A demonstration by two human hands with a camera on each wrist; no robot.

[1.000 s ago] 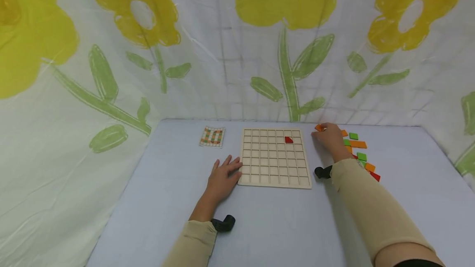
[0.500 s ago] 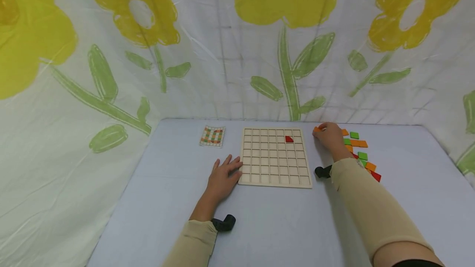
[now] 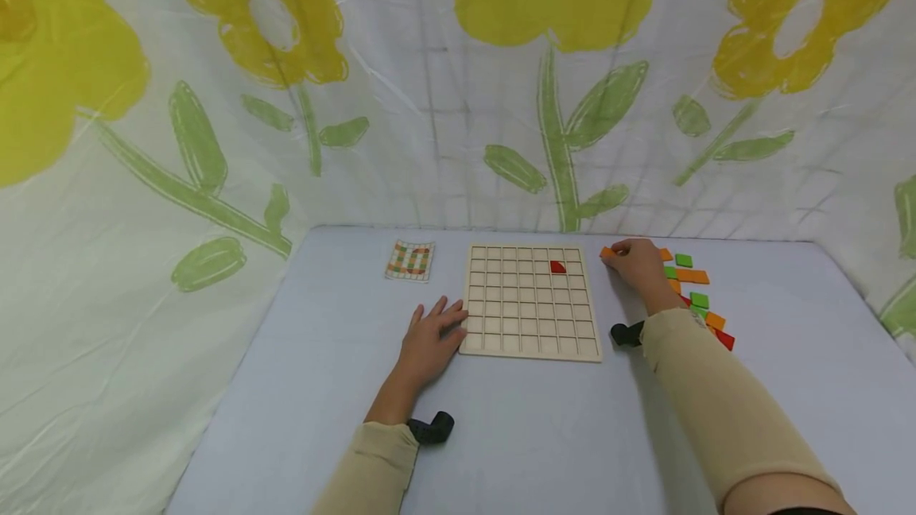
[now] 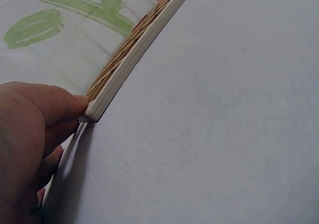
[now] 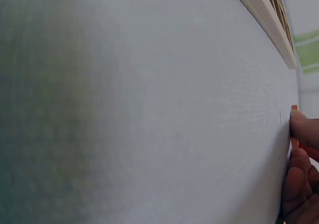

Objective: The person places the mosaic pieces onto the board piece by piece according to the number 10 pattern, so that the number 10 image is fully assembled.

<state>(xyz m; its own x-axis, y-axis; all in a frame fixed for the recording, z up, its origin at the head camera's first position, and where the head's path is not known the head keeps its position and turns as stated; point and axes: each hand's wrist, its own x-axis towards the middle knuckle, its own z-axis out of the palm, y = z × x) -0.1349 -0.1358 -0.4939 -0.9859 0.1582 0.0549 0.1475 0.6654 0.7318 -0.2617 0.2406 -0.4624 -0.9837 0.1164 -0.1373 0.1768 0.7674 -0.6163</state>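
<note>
A pale wooden grid board lies flat on the table, with one red tile having a curved edge in a cell of its second row from the back. My left hand rests at the board's left edge, fingers spread and fairly straight. In the left wrist view, the thumb touches the board's near corner. Beyond the board's right edge, my right hand pinches a small orange tile between thumb and fingers, low over the table. The right wrist view shows only a sliver of that tile.
Right of the board, several loose tiles, including an orange strip, a green tile and a red tile, lie partly under the right forearm. A small patterned card lies at the back left. A flower-printed curtain hangs behind the table.
My right hand has shifted slightly, and the orange tile in it has moved a little left and down. The left hand stays at the board's edge.
</note>
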